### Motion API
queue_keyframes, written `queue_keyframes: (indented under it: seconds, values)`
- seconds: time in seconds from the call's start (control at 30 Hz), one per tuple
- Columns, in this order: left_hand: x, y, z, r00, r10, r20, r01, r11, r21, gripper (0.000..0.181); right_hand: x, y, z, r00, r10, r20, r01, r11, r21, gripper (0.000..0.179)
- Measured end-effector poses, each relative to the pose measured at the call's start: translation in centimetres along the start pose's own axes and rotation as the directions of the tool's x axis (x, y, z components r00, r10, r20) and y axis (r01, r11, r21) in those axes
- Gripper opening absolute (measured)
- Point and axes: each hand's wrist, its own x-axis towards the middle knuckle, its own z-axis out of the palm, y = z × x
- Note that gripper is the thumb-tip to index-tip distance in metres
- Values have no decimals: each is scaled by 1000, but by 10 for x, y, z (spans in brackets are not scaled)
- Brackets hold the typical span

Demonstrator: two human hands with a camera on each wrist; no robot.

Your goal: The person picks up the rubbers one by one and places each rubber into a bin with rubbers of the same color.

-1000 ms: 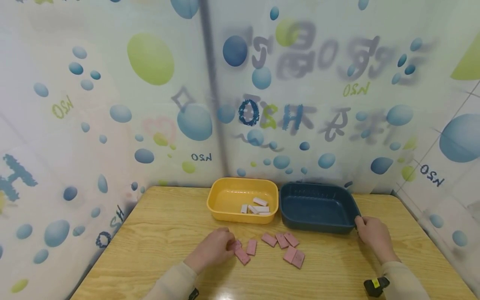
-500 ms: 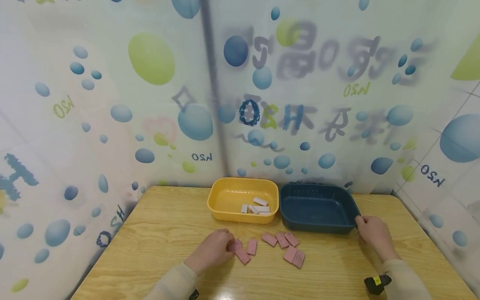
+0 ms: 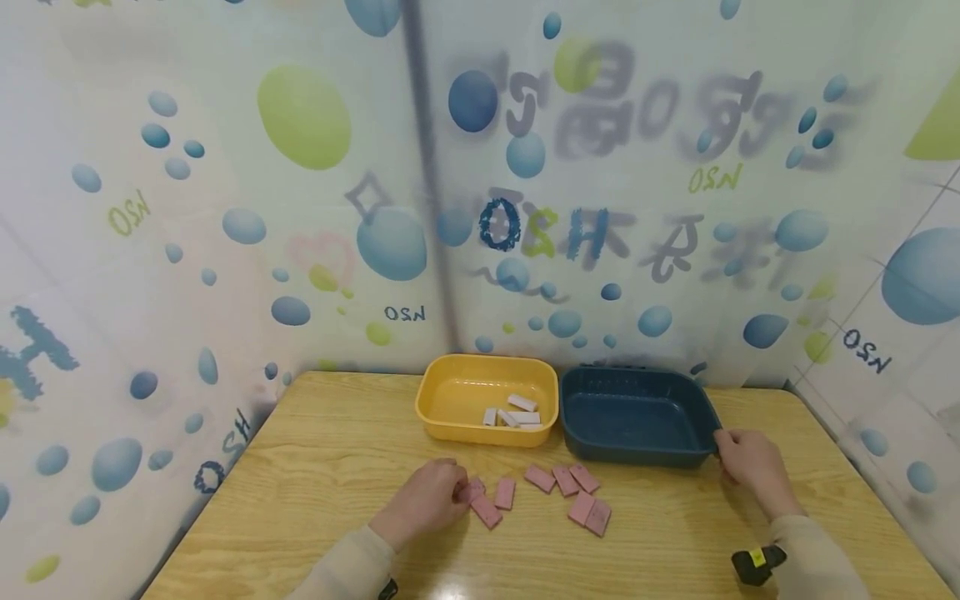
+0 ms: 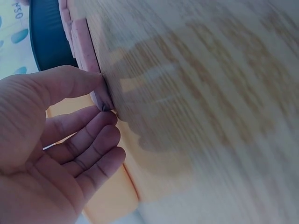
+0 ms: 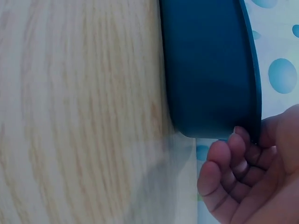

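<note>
My left hand [image 3: 427, 497] pinches a pink rectangular block [image 3: 473, 490] between thumb and forefinger, low at the tabletop. In the left wrist view the end of this pink block [image 4: 103, 97] shows between the fingertips, the other fingers loosely bent below. A second pink block [image 3: 487, 512] lies against it, with another pink block [image 3: 506, 493] just to the right. My right hand [image 3: 752, 469] grips the near right corner of the dark blue bin [image 3: 637, 457]. In the right wrist view the thumb and curled fingers hold that bin's rim [image 5: 254, 84].
A yellow bin [image 3: 480, 434] stands left of the blue one, with several white blocks [image 3: 522, 417] inside. Several more pink blocks [image 3: 565, 480] lie on the wooden table [image 3: 315, 467] in front of the bins. A bubble-patterned wall rises right behind.
Almost nothing differs. The whole view shifts very slightly, while both hands, the blocks and the bins keep their places.
</note>
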Motion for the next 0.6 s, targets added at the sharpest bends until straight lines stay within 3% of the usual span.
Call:
queue_keyframes:
  seconds: [0.37,0.5,0.6]
  values:
    - [0,3,-3,996,-82,37,83,996,-14,25,0,-2,2,999,2,-35,-2,1000,6,46]
    - [-1,3,-2,993,-115,23,116,993,-18,25,2,-1,1,1000,7,-22,-6,1000,11,46]
    - [-2,3,-2,994,-105,-12,105,995,-1,25,2,2,0,1000,6,-7,-6,1000,2,45]
